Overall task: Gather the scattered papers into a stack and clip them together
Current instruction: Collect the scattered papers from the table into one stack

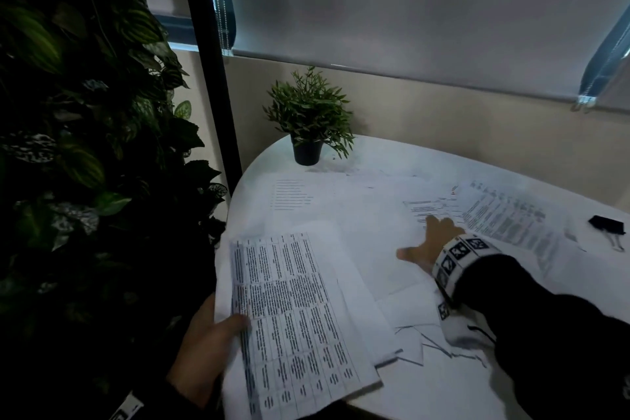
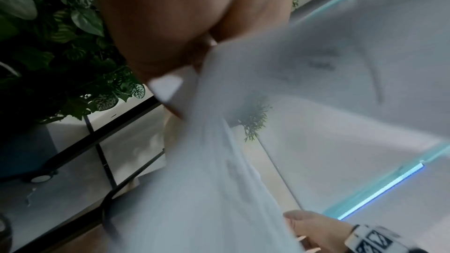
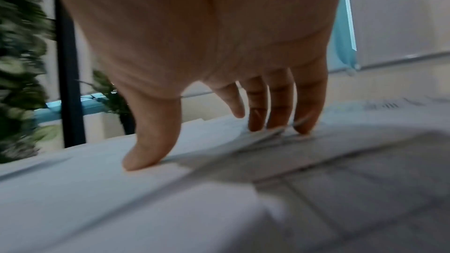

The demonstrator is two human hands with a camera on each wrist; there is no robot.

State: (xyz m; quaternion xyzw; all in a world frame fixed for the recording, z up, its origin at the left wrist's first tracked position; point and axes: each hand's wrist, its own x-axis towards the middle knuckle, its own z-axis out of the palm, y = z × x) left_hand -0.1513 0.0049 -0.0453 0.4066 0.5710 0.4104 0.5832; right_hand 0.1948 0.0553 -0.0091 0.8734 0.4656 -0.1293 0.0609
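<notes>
The left hand pinches a stack of printed sheets at its near left edge, thumb on top and fingers under, holding it partly off the tabletop rim, with its long axis running away from the person. The right hand lies flat on the loose papers, fingers straight and spread; the right wrist view shows the thumb and the fingertips pressing the sheets down.

Taking the plant at the far edge as the landmark: the held stack is well nearer than it and a little left, the right hand is nearer and right of it, and the remaining papers fan out from there toward the right. The clip, a black binder clip, sits far right of the plant, beyond the fanned sheets and apart from both hands.

The next sheets lie directly under and just beyond the right hand, so that hand is plainly the nearer one; the likely move is to drag them back left toward the stack. The clip also lies on the right hand's side.

The sheets carry tables and lines of print, but none of it is legible. The patterned wristband shows square black-and-white markers, no words.
</notes>
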